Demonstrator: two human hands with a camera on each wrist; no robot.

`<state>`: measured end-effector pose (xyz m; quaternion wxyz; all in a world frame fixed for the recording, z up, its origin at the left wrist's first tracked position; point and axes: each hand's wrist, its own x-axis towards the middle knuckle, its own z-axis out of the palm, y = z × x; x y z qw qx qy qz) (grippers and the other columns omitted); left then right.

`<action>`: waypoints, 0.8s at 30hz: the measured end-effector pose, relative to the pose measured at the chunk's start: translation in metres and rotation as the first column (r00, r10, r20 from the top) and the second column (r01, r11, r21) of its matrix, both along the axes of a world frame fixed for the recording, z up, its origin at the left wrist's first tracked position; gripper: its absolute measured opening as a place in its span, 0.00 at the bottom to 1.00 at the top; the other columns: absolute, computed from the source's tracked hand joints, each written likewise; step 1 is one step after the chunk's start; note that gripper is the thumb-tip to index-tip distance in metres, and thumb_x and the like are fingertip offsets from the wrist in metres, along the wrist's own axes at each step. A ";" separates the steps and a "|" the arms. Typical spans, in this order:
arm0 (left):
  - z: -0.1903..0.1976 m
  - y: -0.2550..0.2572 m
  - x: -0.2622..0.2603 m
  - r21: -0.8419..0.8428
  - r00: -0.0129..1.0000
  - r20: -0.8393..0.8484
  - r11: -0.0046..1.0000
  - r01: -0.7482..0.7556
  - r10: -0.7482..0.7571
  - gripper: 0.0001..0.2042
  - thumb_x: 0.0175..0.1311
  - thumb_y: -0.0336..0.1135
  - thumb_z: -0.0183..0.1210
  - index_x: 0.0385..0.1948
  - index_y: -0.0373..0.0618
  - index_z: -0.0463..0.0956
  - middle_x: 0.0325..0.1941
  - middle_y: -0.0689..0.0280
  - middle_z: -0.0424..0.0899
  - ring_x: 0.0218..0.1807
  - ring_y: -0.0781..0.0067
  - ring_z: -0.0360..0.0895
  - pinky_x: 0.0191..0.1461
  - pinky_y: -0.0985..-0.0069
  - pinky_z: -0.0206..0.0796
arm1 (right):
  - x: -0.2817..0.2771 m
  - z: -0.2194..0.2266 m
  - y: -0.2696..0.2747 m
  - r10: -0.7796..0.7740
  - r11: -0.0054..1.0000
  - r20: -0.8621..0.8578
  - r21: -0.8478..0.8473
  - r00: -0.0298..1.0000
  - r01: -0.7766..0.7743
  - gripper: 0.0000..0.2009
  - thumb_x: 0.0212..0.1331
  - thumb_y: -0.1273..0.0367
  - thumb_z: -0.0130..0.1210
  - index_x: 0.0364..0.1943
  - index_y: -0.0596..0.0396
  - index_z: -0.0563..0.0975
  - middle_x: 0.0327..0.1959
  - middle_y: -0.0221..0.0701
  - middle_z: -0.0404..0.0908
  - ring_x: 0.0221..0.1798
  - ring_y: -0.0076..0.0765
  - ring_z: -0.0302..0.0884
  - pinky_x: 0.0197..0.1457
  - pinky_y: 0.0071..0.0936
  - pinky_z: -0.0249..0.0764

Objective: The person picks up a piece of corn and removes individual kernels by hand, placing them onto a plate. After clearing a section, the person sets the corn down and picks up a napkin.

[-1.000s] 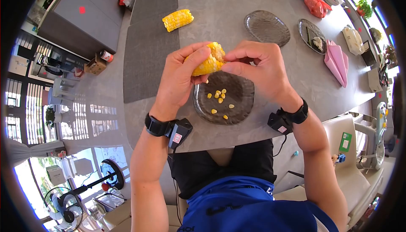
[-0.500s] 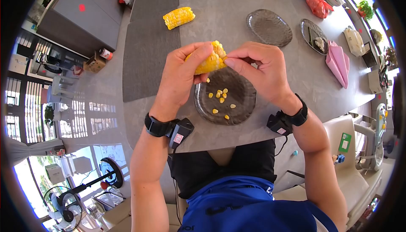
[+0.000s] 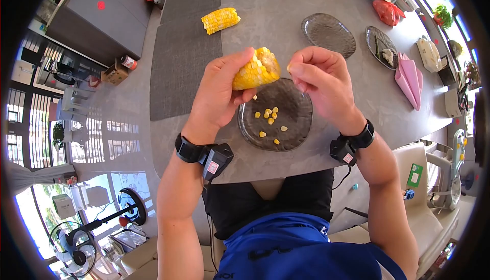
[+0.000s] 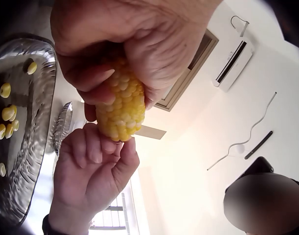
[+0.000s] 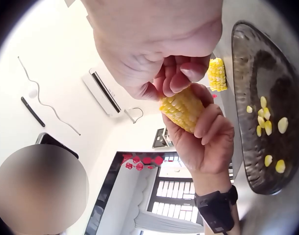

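My left hand point(image 3: 217, 91) grips a short piece of corn on the cob point(image 3: 255, 71), its yellow and pale kernels facing up and a bare patch at the right end. Just right of that end, my right hand point(image 3: 326, 86) pinches a small yellow kernel point(image 3: 289, 68) between thumb and forefinger. Beneath both hands lies a dark rippled plate point(image 3: 298, 129) with several loose kernels point(image 3: 270, 120) scattered on it. In the right wrist view, curled fingers partly cover the cob's end.
Another piece of corn point(image 3: 220, 20) rests at the edge of a dark grey table runner point(image 3: 178, 65). Toward the back right are a second dark plate point(image 3: 329, 35), a plate with food scraps point(image 3: 370, 42), a pink cloth point(image 3: 408, 81) and a red plastic bag point(image 3: 388, 12).
My right hand has drawn away from the cob to the right, with a kernel at its fingertips. The left hand has turned the cob slightly, so its bare end shows more.
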<state>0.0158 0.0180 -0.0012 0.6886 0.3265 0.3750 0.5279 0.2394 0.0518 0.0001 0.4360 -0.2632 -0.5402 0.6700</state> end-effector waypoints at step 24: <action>-0.002 0.001 0.003 0.025 0.990 -0.136 0.999 0.028 -0.024 0.17 0.77 0.48 0.57 0.43 0.42 0.83 0.33 0.69 0.83 0.25 0.85 0.72 0.22 0.85 0.59 | -0.004 -0.001 -0.003 -0.288 0.788 0.263 0.612 0.921 0.072 0.07 0.59 0.73 0.72 0.38 0.60 0.88 0.32 0.30 0.86 0.30 0.18 0.77 0.32 0.18 0.71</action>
